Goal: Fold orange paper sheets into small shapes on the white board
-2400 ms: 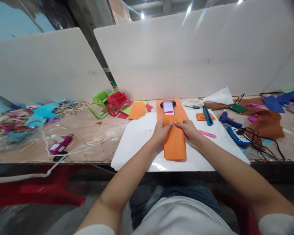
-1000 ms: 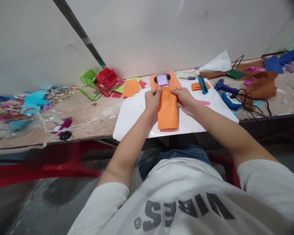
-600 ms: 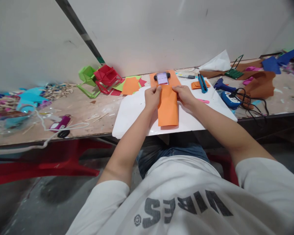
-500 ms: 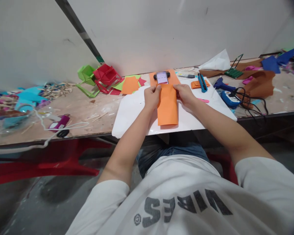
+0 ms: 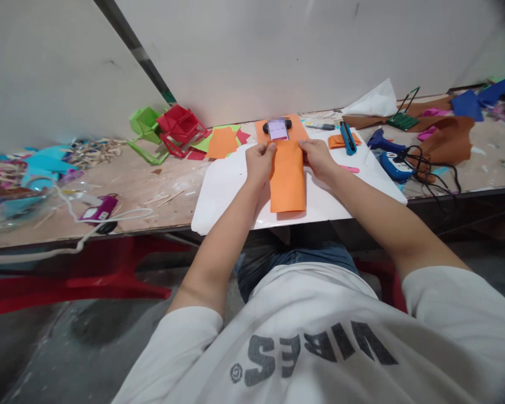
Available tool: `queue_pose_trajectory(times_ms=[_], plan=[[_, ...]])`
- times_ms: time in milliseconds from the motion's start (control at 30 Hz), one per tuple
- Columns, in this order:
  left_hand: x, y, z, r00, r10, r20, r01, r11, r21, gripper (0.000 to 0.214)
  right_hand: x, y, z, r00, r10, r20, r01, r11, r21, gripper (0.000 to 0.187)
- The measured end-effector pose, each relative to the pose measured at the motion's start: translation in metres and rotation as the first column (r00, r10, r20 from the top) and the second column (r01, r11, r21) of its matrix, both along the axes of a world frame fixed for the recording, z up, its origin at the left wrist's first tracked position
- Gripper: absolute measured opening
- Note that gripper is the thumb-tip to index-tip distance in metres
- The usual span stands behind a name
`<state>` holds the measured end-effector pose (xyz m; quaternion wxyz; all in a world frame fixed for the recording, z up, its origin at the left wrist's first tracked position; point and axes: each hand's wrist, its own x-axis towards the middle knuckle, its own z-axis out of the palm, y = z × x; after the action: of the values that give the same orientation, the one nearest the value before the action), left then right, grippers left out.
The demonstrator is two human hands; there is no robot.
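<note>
A folded sheet of orange paper (image 5: 288, 182) hangs lengthwise between my two hands, above a white board (image 5: 223, 188) on the table. My left hand (image 5: 260, 160) pinches its far left corner, thumb on top. On the far right corner my right hand (image 5: 316, 155) is closed in the same way; its fingertips are partly hidden by the paper. Just beyond the paper, a small device with a lit screen (image 5: 278, 130) rests on another orange sheet (image 5: 297, 123). Right of my right hand lie a blue cutter knife (image 5: 348, 138), a small folded orange piece (image 5: 335, 141) and a pink strip (image 5: 351, 169).
Green (image 5: 145, 126) and red (image 5: 180, 126) small chair-like models stand at the back left beside paper offcuts (image 5: 222, 142). Wooden sticks (image 5: 96, 152), a purple device (image 5: 101, 209) and a white cable (image 5: 78, 221) lie left. At right are a blue glue gun (image 5: 385, 141) and black cords (image 5: 437, 171).
The view has shifted slightly. Both hands keep their hold on the orange paper, which stays in nearly the same place.
</note>
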<state>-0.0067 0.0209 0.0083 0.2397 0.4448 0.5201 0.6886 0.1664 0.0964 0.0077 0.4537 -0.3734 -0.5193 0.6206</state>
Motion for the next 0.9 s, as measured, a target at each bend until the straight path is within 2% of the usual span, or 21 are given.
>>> queue_pose_trajectory(times_ms=[133,267,433,533,767,900], plan=[[-0.001,0.001,0.0,0.999,-0.027,0.017,0.027,1.0,-0.002,0.057,-0.001,0.003,-0.002,1.0,0.002,-0.005,-0.002,1.0,0.017,0.024],[0.0,0.0,0.003,1.0,-0.013,0.009,0.013,1.0,-0.007,0.063,0.0,0.007,-0.004,1.0,-0.005,0.021,0.004,0.999,0.036,0.028],[-0.001,0.001,0.002,1.0,-0.002,0.009,0.002,1.0,-0.005,0.059,0.0,0.013,-0.009,0.999,-0.023,0.042,0.019,0.997,0.075,0.033],[-0.003,0.003,0.001,1.0,0.018,-0.003,-0.018,1.0,-0.023,0.066,0.0,0.013,-0.01,0.998,-0.039,0.045,0.034,0.995,0.095,0.039],[-0.009,0.006,0.001,1.0,0.015,0.002,-0.015,0.998,-0.055,0.073,-0.002,0.005,-0.006,0.987,-0.121,0.102,0.102,0.979,0.179,0.054],[-0.007,0.003,0.004,1.0,-0.02,0.009,0.021,0.996,-0.088,0.065,-0.001,0.005,-0.003,0.986,-0.137,0.094,0.112,0.965,0.236,0.057]])
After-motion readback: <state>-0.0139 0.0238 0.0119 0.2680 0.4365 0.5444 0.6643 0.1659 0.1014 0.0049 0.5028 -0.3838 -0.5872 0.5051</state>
